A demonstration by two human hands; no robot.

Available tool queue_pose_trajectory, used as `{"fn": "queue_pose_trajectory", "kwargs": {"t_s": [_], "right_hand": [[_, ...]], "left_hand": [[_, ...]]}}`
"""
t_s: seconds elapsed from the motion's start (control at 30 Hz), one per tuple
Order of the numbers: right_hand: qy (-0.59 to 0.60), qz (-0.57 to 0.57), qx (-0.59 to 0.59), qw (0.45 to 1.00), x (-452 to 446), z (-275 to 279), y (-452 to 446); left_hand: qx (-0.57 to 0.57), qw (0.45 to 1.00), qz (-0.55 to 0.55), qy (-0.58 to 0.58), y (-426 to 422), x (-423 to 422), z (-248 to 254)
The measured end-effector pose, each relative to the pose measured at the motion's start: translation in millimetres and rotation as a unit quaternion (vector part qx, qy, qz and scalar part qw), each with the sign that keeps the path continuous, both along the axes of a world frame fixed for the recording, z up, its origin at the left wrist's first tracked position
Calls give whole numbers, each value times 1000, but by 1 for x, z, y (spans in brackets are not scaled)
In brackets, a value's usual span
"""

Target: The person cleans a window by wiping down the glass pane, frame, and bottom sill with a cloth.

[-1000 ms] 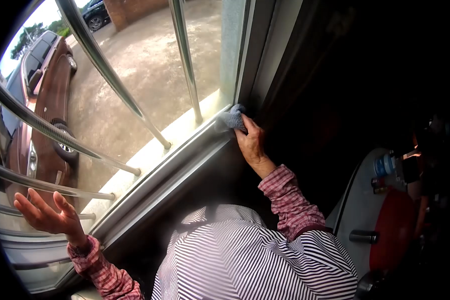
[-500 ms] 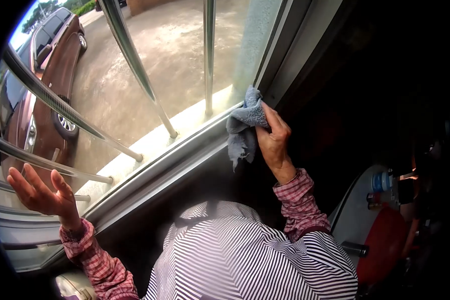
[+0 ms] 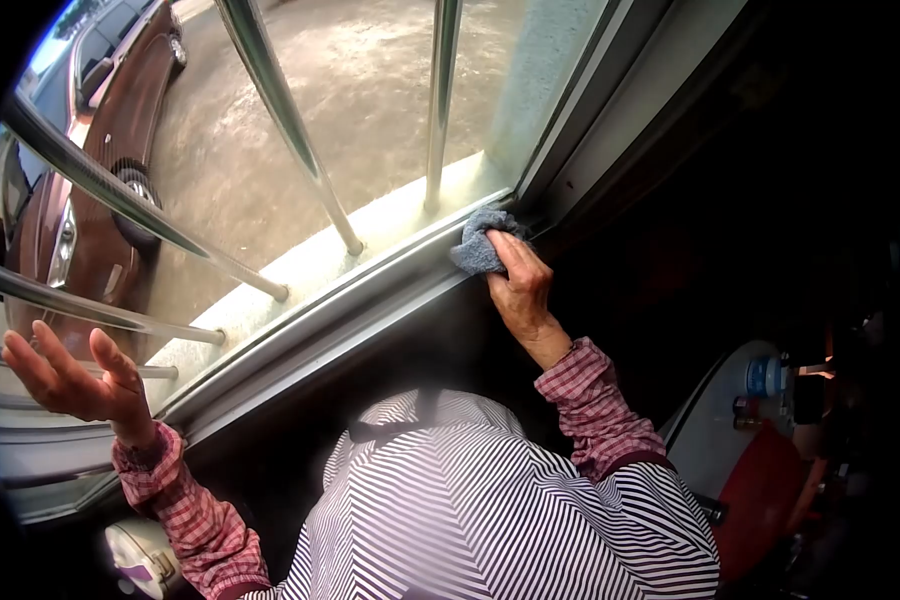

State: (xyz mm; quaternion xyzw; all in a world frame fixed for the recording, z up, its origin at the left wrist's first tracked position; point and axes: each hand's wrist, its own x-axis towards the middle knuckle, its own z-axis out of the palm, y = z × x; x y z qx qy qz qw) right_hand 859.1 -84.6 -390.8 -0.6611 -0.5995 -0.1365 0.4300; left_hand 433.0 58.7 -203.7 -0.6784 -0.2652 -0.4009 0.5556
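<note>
A crumpled grey-blue cloth [image 3: 478,243] is bunched under the fingers of my right hand [image 3: 520,290]. My right hand presses it against the lower window frame [image 3: 370,300], close to the corner where the upright side frame [image 3: 580,130] meets it. My left hand [image 3: 80,380] is raised at the far left with its fingers apart, holding nothing. It is in front of the window glass, near the lower metal bars; whether it touches the pane I cannot tell.
Curved metal bars [image 3: 300,150] stand outside the glass, with a brown car [image 3: 120,120] beyond. At the right, a table [image 3: 705,425] carries a blue-labelled container [image 3: 763,376] and a red item [image 3: 765,480]. A white lidded object [image 3: 140,555] sits at lower left.
My right hand has moved down and slightly left from the side frame onto the lower frame. The cloth, which hung loose, is now bunched under it. My left hand stays raised.
</note>
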Motion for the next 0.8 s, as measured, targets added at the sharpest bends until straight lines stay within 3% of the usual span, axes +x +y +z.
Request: {"fn": "queue_pose_trajectory", "kwargs": {"t_s": [0.33, 0.53, 0.67, 0.8], "right_hand": [[136, 183, 5, 974, -115, 5, 8], [505, 333, -154, 781, -133, 51, -3], [445, 195, -73, 871, -82, 78, -18], [316, 27, 18, 948, 16, 59, -22]], "left_hand": [[1, 1000, -16, -11, 1, 0, 0], [-5, 1000, -4, -8, 5, -8, -4], [-9, 1000, -6, -23, 6, -7, -7], [-9, 1000, -6, -29, 5, -7, -7]]}}
